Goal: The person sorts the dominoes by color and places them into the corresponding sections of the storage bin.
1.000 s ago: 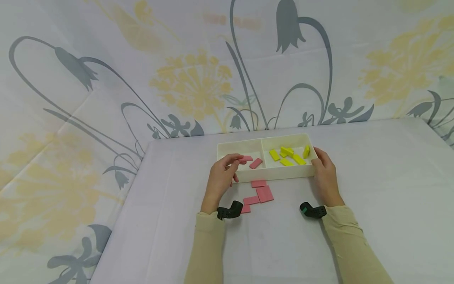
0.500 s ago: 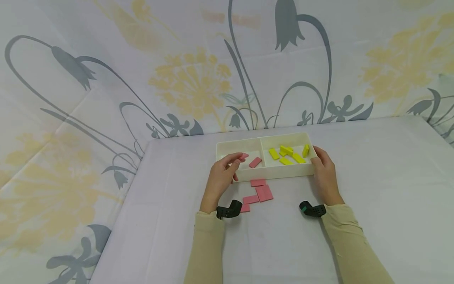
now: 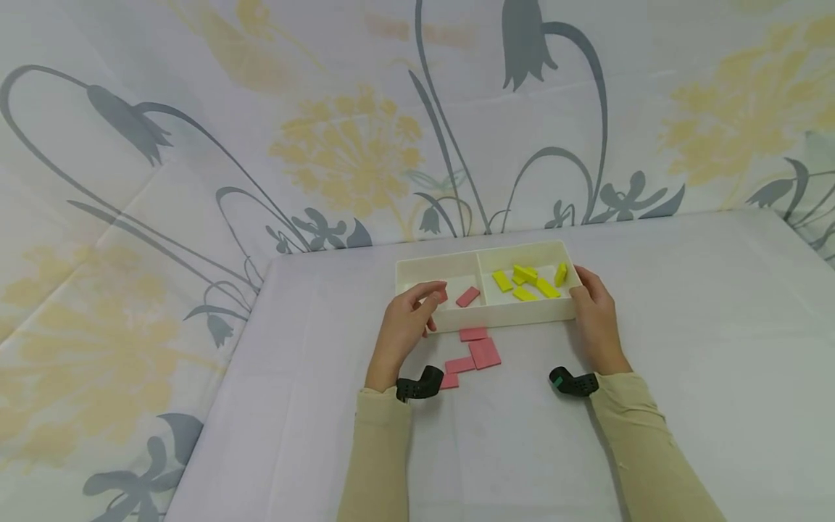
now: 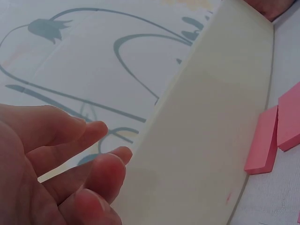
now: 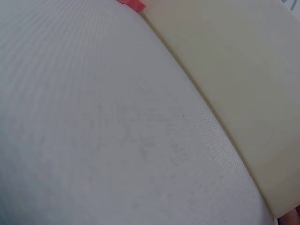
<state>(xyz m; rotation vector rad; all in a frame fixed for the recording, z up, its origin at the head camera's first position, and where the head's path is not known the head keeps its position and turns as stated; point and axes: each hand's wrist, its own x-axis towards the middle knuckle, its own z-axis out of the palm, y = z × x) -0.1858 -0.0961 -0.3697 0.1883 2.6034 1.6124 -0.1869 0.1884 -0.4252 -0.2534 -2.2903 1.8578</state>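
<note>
I see four pink blocks point(image 3: 471, 355) loose on the table point(image 3: 685, 348), low centre of the head view, just in front of the white tray point(image 3: 502, 314). Left hand point(image 3: 406, 330) sits at the tray's left front corner, fingers loosely curled over the rim; I can't tell whether it pinches the pink block point(image 3: 443, 295) at its fingertips. Right hand point(image 3: 595, 315) grasps the tray's right end, thumb on the rim. Tray is mid-frame, two compartments: left one holds another pink block point(image 3: 467, 296), right one holds five yellow blocks point(image 3: 530, 281). Floral cloth point(image 3: 196, 145) fills the upper frame behind.
</note>
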